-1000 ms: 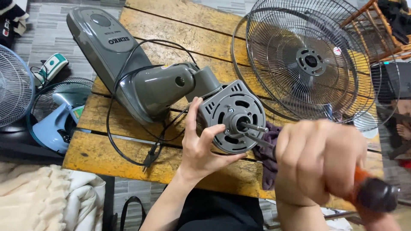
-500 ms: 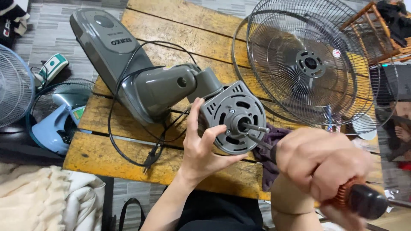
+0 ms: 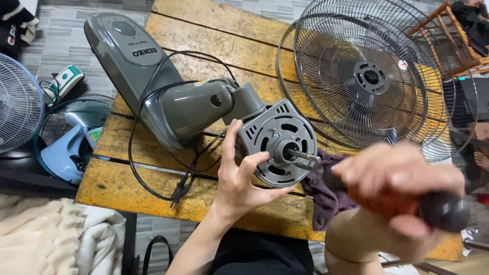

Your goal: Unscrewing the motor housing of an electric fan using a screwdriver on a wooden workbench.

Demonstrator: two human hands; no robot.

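Note:
A grey fan body lies on its side on the wooden table (image 3: 214, 46). Its round motor housing (image 3: 277, 142) faces me, the bare shaft sticking out. My left hand (image 3: 239, 175) cups the housing's lower left edge, thumb up along its side. My right hand (image 3: 395, 178), blurred and close to the camera, grips a screwdriver (image 3: 438, 211) with an orange and black handle; its metal tip reaches the housing beside the shaft. A dark purple cloth (image 3: 326, 191) lies under the motor.
Two wire fan guards (image 3: 372, 76) lie stacked on the table's right half. The fan's black power cord (image 3: 153, 168) loops across the planks. On the floor at left are a blue fan base (image 3: 66, 153), another fan guard (image 3: 15, 109) and cream fabric (image 3: 46, 239).
My right hand has drifted right and slightly up with the screwdriver. The camera has shifted a little. My left hand stays on the motor housing.

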